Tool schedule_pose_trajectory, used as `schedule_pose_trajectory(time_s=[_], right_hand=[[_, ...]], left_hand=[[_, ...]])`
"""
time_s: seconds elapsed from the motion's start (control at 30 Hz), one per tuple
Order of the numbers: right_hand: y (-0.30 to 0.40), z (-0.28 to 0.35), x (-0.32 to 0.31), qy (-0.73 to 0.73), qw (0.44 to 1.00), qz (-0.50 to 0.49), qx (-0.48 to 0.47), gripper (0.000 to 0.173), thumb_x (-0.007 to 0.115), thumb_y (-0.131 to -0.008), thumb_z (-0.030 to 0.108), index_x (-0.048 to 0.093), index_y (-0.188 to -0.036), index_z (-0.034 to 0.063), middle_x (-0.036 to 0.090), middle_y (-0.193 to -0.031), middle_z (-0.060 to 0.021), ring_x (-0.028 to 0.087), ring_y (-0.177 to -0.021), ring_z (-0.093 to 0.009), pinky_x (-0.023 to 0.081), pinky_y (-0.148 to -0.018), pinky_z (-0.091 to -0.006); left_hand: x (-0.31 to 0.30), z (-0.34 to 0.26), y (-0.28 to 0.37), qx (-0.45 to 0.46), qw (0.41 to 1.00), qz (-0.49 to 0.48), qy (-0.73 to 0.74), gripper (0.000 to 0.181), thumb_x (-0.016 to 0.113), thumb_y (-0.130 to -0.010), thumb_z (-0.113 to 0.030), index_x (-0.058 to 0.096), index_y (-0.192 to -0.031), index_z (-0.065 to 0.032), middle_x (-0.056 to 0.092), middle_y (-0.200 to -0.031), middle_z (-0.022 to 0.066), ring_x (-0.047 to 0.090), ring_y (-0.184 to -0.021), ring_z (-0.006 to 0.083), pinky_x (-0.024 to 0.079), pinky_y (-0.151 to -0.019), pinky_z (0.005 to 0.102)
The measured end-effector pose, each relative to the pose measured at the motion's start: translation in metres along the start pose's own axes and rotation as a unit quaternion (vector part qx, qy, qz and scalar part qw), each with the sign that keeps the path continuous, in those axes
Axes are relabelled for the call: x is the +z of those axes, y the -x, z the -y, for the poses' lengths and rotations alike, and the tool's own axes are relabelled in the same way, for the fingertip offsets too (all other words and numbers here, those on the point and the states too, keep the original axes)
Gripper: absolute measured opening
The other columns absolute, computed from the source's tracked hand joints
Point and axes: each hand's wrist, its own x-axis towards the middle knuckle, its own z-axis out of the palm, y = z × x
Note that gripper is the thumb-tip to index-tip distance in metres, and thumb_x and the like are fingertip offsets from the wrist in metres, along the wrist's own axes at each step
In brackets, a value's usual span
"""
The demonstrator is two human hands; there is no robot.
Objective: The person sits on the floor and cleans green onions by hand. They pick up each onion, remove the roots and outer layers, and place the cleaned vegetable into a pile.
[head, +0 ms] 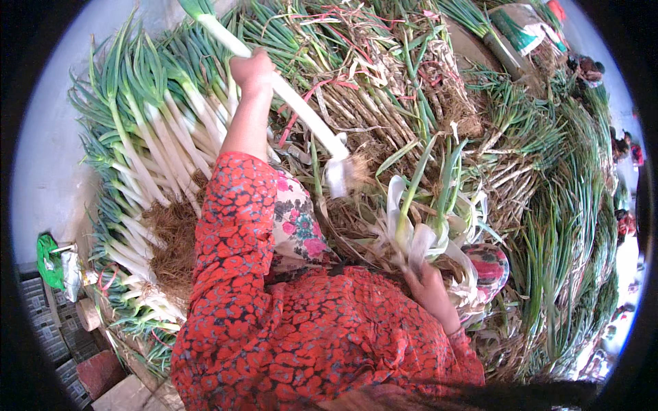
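My left hand [253, 72] is closed around the shaft of a long white leek or large green onion [303, 110], held up slantwise with its leaves at the top left and its blurred root end at the lower right. Low in front of my body, my right hand [428, 290] is at the base of loose, peeled outer leaves [419, 241]; its fingertips are partly hidden, and whether it grips them I cannot tell. Cleaned white stalks [149, 149] with green tops lie fanned in a pile on the left, their brown roots [175, 246] facing me.
Unpeeled stalks [380, 113] with dry skins and red ties lie ahead. A long heap of green-topped stalks [570, 231] runs along the right. A green plastic bag [50, 262] and a reddish block [99, 372] are at the lower left. Other people are at the far right edge.
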Motion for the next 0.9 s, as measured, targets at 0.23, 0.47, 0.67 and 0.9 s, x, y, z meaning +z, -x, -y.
schedule_pose_trajectory(time_s=[0.23, 0.47, 0.67, 0.9], right_hand=[[-0.086, 0.071, -0.006, 0.215, 0.935, -0.195, -0.205, 0.066, 0.072, -0.063, 0.032, 0.043, -0.111, -0.0027, 0.045, -0.093, -0.0206, 0.046, -0.085, -0.037, 0.039, -0.071, -0.0428], [-0.139, 0.072, 0.027, -0.051, 0.983, -0.075, -0.159, 0.027, 0.058, -0.081, 0.022, 0.05, -0.084, -0.0029, 0.051, -0.065, -0.0204, 0.052, -0.061, -0.037, 0.041, -0.055, -0.0404], [-0.142, 0.064, 0.037, -0.019, 0.988, -0.038, -0.148, 0.021, 0.05, -0.085, 0.019, 0.048, -0.083, -0.002, 0.053, -0.066, -0.0231, 0.052, -0.063, -0.041, 0.041, -0.056, -0.0437], [-0.147, 0.058, 0.046, 0.095, 0.981, -0.039, -0.164, 0.02, 0.049, -0.081, 0.017, 0.044, -0.081, -0.0019, 0.053, -0.067, -0.0237, 0.053, -0.067, -0.04, 0.042, -0.06, -0.0475]], left_hand=[[0.028, -0.032, 0.074, 0.035, 0.974, 0.121, 0.19, 0.016, 0.049, -0.08, -0.007, 0.035, -0.084, -0.0008, 0.041, -0.059, 0.0038, 0.04, -0.039, 0.0108, 0.034, -0.035, 0.0261], [0.029, -0.047, 0.111, 0.045, 0.952, 0.179, 0.245, 0.015, 0.05, -0.083, -0.009, 0.036, -0.083, -0.0025, 0.04, -0.056, 0.0021, 0.039, -0.04, 0.0105, 0.033, -0.036, 0.0251], [0.028, -0.037, 0.107, 0.138, 0.965, 0.157, 0.156, 0.015, 0.051, -0.083, -0.009, 0.039, -0.078, -0.0011, 0.042, -0.052, 0.0037, 0.042, -0.037, 0.0112, 0.036, -0.033, 0.0246], [0.035, -0.027, 0.105, 0.165, 0.968, 0.145, 0.118, 0.024, 0.058, -0.079, -0.009, 0.038, -0.089, 0.0017, 0.047, -0.07, 0.0057, 0.047, -0.054, 0.0075, 0.041, -0.047, 0.0209]])
